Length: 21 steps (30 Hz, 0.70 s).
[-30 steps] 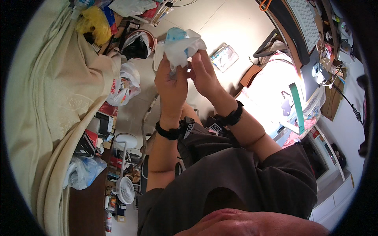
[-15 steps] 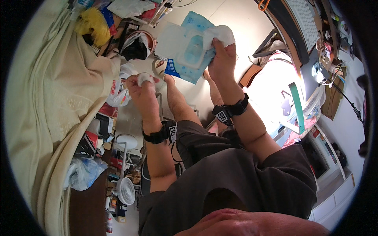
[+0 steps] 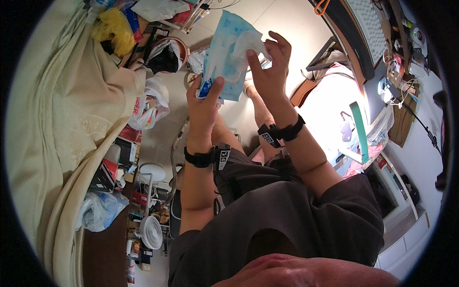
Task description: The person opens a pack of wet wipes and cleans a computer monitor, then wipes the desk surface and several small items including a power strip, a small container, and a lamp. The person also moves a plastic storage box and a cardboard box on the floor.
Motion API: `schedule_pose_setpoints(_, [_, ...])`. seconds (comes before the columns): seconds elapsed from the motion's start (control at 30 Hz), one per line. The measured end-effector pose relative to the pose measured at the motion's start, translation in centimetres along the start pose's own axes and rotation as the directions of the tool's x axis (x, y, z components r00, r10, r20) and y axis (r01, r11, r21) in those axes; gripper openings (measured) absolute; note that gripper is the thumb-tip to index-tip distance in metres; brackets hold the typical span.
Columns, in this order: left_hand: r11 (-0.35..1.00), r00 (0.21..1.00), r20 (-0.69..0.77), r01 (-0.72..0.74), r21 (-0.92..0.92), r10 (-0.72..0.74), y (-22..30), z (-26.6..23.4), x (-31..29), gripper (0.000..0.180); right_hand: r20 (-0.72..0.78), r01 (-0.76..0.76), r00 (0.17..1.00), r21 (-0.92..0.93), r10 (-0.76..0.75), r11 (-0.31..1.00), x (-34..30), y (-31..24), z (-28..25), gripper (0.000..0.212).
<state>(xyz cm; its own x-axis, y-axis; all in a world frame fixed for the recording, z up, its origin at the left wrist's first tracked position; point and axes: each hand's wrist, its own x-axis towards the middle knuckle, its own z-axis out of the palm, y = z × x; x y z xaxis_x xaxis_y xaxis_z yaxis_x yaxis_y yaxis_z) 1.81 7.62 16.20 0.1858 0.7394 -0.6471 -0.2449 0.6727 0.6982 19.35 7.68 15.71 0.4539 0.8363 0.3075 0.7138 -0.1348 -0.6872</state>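
A light blue wet-wipe pack (image 3: 228, 31) with a dark blue corner hangs tilted in front of me, over the floor. My left hand (image 3: 204, 103) is closed on its lower left corner, thumb on the front. White, soft-looking material, probably a wipe (image 3: 248, 43), lies over the upper right part of the pack. My right hand (image 3: 272, 69) is at that side, its thumb against the white material and its other fingers spread apart. Whether the pack's lid is raised or down I cannot tell. Each wrist wears a black strap with a patterned tag.
A lined bin (image 3: 167, 55) stands beyond my left hand, near a yellow plastic bag (image 3: 114, 31). A white plastic bag (image 3: 152, 103) hangs beside the beige curtain (image 3: 100, 110). To the right stands a desk with a keyboard (image 3: 367, 24), by a brightly lit surface (image 3: 330, 105).
My left hand, earlier apart with a crumpled white wipe, has moved up and right onto the pack. The pack has shifted slightly left. My right hand's fingers have spread from their grip.
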Motion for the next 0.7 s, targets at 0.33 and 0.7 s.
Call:
schedule_pose_setpoints(0.33, [0.998, 0.998, 0.008, -0.066, 0.011, 0.066, -0.1, 1.2, 0.0, 0.022, 0.636, -0.393, 0.769, 0.387, 0.067, 0.834, -0.2, 1.9, -0.7, 0.019])
schedule_pose_setpoints(0.7, [0.769, 0.839, 0.401, -0.517, 0.376, 0.368, -0.3, 0.6, 1.1, 0.046, 0.776, -0.75, 0.616, 0.527, 0.133, 0.399, -1.6, 3.2, -0.3, 0.029])
